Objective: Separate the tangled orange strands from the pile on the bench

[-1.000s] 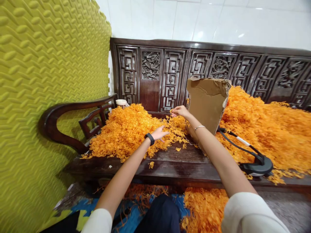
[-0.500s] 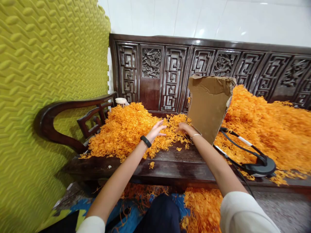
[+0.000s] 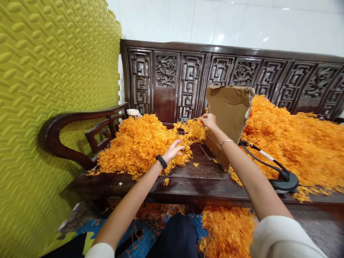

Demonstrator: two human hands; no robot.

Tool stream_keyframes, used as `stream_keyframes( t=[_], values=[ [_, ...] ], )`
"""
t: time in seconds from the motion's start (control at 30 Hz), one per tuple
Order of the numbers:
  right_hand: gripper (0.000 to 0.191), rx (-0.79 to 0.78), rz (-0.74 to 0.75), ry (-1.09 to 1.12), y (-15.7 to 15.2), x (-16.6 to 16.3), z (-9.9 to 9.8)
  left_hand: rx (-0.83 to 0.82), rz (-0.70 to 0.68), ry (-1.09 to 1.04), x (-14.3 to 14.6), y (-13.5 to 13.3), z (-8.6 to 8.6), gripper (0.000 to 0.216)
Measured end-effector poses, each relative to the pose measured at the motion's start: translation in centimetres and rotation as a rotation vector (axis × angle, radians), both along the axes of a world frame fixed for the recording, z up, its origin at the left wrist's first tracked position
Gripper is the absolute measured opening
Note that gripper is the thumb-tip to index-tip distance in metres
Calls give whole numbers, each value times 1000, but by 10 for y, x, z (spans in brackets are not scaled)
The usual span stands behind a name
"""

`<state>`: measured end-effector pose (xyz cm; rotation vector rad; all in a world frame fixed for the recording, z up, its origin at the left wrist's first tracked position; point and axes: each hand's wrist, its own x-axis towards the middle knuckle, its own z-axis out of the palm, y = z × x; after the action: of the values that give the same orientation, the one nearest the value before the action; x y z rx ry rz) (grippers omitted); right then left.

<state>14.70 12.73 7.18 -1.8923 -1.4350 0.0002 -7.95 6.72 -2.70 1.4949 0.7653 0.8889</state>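
A heap of small, branching orange pieces (image 3: 137, 145) lies on the left part of a dark wooden bench seat (image 3: 199, 182). My left hand (image 3: 174, 151) is at the heap's right edge, fingers apart and holding nothing. Raised beside the cardboard, my right hand (image 3: 209, 121) pinches a tangled clump of orange pieces (image 3: 195, 130) that hangs out to the left. Brown cardboard (image 3: 228, 114) stands upright just behind my right hand. At its foot a thin wire (image 3: 205, 152) lies on the seat, and a few loose orange pieces are scattered nearby.
A larger orange pile (image 3: 295, 143) spreads right of the cardboard, with a black headband-like device (image 3: 285, 181) at its front. A white-lidded container (image 3: 133, 113) stands behind the left heap. A curved armrest (image 3: 53, 125) and yellow foam matting (image 3: 59, 64) border the left. More orange pieces (image 3: 228, 229) lie below.
My right hand has risen from the seat with a clump of orange pieces, pulling it up and back. The wire underneath now shows. My left hand has barely moved.
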Motion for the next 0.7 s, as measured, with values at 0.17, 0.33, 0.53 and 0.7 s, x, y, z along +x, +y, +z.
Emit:
stream_keyframes(
  t=[0.17, 0.33, 0.53, 0.7],
  values=[
    [24, 324, -9, 114, 0, -3, 35, 20, 26, 30, 4, 1, -4, 57],
    [27, 516, 70, 241, -3, -13, 61, 85, 126, 53, 1, 10, -5, 76],
    [16, 747, 248, 475, 0, -15, 85, 232, 211, 71, -8, 27, 20, 87],
    [13, 725, 274, 473, 9, -12, 98, 349, 113, 169, -12, 0, 29, 88]
  ],
)
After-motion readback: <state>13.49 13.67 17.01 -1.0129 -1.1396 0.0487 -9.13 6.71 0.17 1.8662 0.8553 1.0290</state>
